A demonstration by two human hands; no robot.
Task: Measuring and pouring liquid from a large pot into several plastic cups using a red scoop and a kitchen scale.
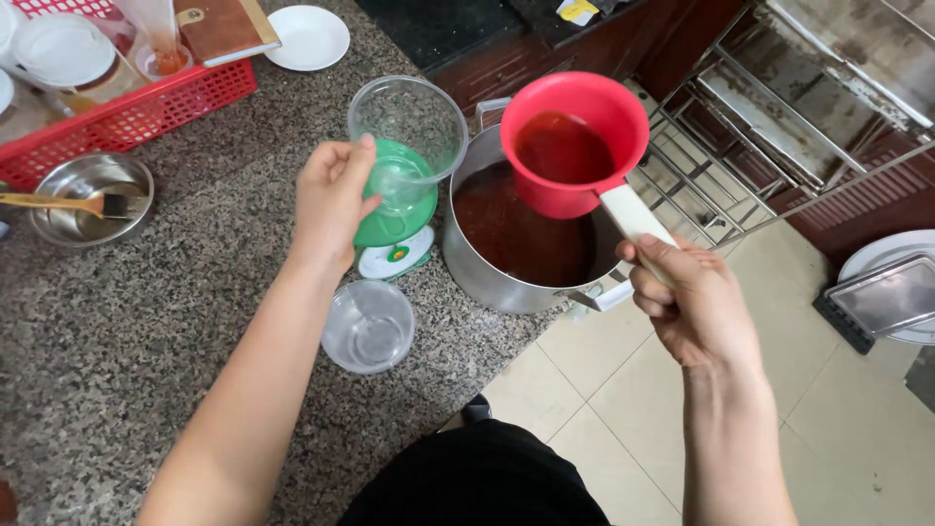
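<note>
My right hand (pixel 693 302) grips the white handle of a red scoop (pixel 575 141) that holds dark red sauce, raised over a large steel pot (pixel 492 278) filled with the same sauce. My left hand (pixel 333 195) holds the side of a clear plastic tub (pixel 409 141) that stands on a small green kitchen scale (pixel 397 234). A clear round lid (pixel 368 326) lies on the granite counter (pixel 127 331) just in front of the scale.
A red basket (pixel 127 117) with containers and a brown case sits at the back left. Next to it are a steel bowl (pixel 88 195) with a brush and a white saucer (pixel 308 37). Metal racks (pixel 779 117) and trays (pixel 891 292) stand on the tiled floor right.
</note>
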